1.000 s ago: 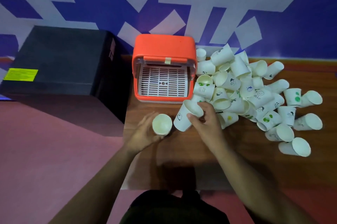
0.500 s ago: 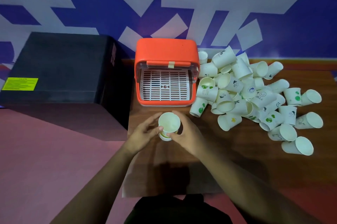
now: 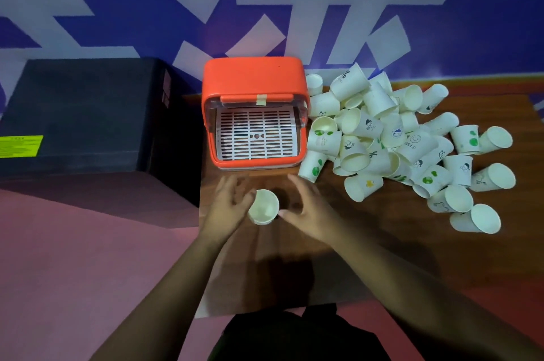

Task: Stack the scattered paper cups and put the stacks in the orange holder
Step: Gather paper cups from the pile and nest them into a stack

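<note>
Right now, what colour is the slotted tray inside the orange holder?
White, with dark slots; the head view shows the slotted tray best.

The cups [image 3: 379, 137] are matt white paper, the holder [image 3: 254, 75] smooth, slightly glossy orange plastic with a white plastic grate [image 3: 256, 137]. The counter [image 3: 382, 243] is polished brown wood; the box [image 3: 82, 107] is matt black.

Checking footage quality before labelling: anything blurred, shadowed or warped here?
Head view: dim, bluish light; fingers of the left hand and right hand smear with motion; the nested paper cups between them look sharper; a shadow lies on the wooden table nearest the person; the wide-angle lens bends the table's edges.
</note>
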The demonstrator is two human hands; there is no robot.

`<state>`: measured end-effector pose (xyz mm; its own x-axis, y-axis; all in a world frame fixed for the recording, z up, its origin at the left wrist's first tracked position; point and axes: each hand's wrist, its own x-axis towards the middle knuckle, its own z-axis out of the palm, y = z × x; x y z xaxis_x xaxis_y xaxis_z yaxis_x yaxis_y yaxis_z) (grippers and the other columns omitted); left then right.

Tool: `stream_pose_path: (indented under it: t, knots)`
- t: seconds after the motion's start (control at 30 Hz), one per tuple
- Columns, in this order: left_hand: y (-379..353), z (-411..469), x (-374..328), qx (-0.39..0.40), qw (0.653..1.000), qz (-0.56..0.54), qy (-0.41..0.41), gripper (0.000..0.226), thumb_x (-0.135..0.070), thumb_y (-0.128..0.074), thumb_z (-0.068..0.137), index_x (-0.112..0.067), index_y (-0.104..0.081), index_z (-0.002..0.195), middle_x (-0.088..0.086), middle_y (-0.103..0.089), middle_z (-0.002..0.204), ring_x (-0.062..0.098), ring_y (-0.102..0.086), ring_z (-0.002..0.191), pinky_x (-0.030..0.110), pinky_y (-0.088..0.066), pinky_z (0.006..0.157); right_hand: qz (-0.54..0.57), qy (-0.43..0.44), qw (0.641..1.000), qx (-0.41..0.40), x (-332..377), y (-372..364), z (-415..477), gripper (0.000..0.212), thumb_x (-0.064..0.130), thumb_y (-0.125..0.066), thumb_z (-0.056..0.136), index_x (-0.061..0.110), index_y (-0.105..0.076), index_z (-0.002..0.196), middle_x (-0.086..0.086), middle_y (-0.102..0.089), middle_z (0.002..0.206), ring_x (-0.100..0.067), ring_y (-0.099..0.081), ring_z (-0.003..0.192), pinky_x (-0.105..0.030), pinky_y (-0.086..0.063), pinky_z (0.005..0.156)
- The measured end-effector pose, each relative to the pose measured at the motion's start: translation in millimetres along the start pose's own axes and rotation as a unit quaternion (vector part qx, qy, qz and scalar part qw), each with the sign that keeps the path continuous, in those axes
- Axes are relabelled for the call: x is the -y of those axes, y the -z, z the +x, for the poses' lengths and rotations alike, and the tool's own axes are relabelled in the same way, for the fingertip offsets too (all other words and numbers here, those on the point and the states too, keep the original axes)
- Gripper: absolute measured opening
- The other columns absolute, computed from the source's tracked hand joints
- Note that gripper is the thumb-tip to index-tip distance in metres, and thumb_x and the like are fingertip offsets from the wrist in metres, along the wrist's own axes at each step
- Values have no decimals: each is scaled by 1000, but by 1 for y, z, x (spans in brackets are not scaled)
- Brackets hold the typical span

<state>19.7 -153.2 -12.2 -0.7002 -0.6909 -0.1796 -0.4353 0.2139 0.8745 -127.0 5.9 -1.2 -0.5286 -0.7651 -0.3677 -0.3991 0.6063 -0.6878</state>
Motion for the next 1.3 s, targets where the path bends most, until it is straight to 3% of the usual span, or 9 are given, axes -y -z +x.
stream_pose_path:
  t: [0.23,0.33,0.43,0.6,0.77,0.9,1.0,1.17,1.3]
  knots:
    - [-67,40,-82,47,997,-5,-61,25,-11,-66,92,-19,-59,115,1,-57,118,6,-56,104,1,-40,80,-44,-45,980,-188,-59,100,1,60,27,-68,89,9,-44,140,-10,-41,138,-23,-43,129,-29,-37,104]
    - [-111,56,-107,91,991,53,-87,29,-18,-67,91,-14,-59,119,0,-56,116,13,-55,107,16,-44,86,-66,-66,969,-228,-93,132,-1,57,21,-71,86,5,-48,136,-15,-43,132,-29,-46,123,-32,-39,101]
    - [-153,70,-126,122,983,114,-79,41,-22,-66,91,-14,-56,129,4,-53,123,19,-56,109,33,-47,91,-87,-70,965,-239,-121,154,1,54,20,-71,85,4,-51,132,-17,-44,128,-33,-49,117,-36,-41,100]
    - [-207,88,-133,123,957,258,-57,46,-19,-61,94,-13,-53,139,12,-50,127,33,-63,102,37,-49,83,-133,-85,964,-213,-155,167,12,45,22,-66,87,1,-56,125,-16,-45,125,-35,-48,115,-40,-44,99]
    - [-227,96,-120,59,954,290,-41,26,-14,-57,96,-5,-60,120,16,-59,111,40,-62,98,43,-50,77,-149,-49,977,-145,-181,162,21,32,19,-73,83,6,-67,111,-13,-48,122,-33,-48,114,-45,-48,96]
    - [-231,99,-119,13,948,311,-66,13,-15,-56,97,-3,-60,100,16,-61,94,38,-61,83,41,-48,65,-118,-13,973,-199,-192,164,23,11,4,-76,74,9,-73,83,-12,-52,103,-34,-51,98,-46,-53,83]
    - [-226,98,-126,-22,956,284,-72,13,-12,-60,94,-1,-61,88,16,-63,84,35,-60,76,39,-46,62,-83,10,968,-238,-196,171,24,9,6,-76,74,12,-74,80,-10,-52,103,-31,-53,94,-40,-53,82]
    - [-206,86,-150,-59,983,172,-23,15,-19,-68,92,-9,-63,82,5,-67,73,22,-63,69,31,-40,60,21,34,962,-272,-186,190,12,8,6,-69,81,9,-69,88,-3,-48,110,-1,-44,96,3,-36,77]
    - [-194,67,-166,-30,998,40,32,18,-22,-69,92,-9,-62,81,7,-70,73,28,-69,67,36,-52,62,80,38,963,-256,-168,190,-3,8,7,-67,84,12,-64,90,2,-47,114,15,-44,102,1,-35,80]
